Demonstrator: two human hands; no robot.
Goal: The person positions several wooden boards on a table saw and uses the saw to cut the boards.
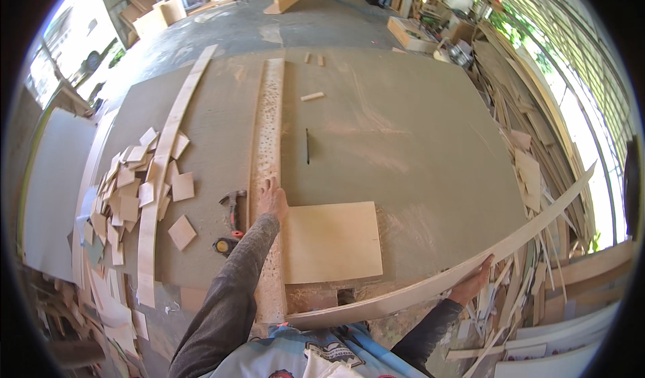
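My right hand (472, 282) grips a long, thin plywood strip (437, 275) by its edge, at the lower right. The strip slants from just in front of my body up toward the right. My left hand (272, 198) lies on a long speckled board (270, 109) that runs away from me across the table, its fingers stretched forward. Beside that hand sits a pale rectangular wood panel (336, 242), close against the speckled board. A claw hammer (233, 211) and a yellow-and-black tape measure (224, 245) are just left of my left forearm.
Many small wood squares (127, 190) are heaped on the left of the table (430, 149), next to another long strip (171, 126). A thin dark stick (308, 146) and a small wood block (312, 96) lie farther off. Scrap boards (531, 116) pile up along the right.
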